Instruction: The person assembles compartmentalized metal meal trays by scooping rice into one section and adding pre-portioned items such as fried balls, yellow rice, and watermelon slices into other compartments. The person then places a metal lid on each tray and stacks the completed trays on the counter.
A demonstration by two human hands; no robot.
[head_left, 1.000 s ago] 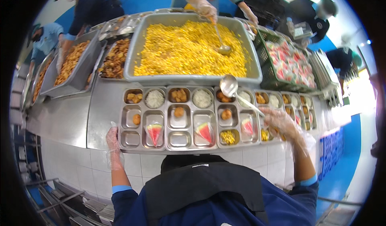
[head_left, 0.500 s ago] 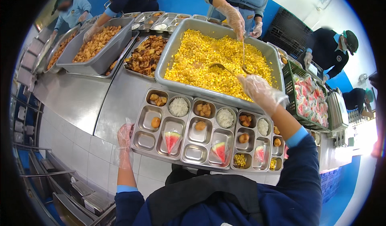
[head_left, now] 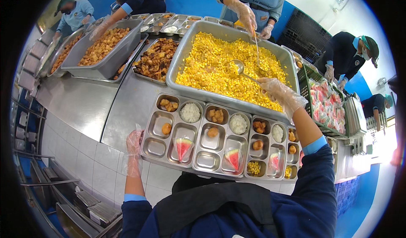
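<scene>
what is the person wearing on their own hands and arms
Both hands wear thin, clear, crinkly plastic gloves: the left hand and the right hand. The forearms are bare beyond the gloves, and each arm has a dark navy sleeve ending in a light blue cuff.

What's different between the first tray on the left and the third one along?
The leftmost tray has an empty lower-left compartment, while the third tray already holds yellow corn there. The leftmost tray is touched by the gloved left hand; the third tray lies nearer the right hand, which holds a ladle over the corn pan. Both are steel and carry rice, fried pieces and wrapped watermelon.
</scene>
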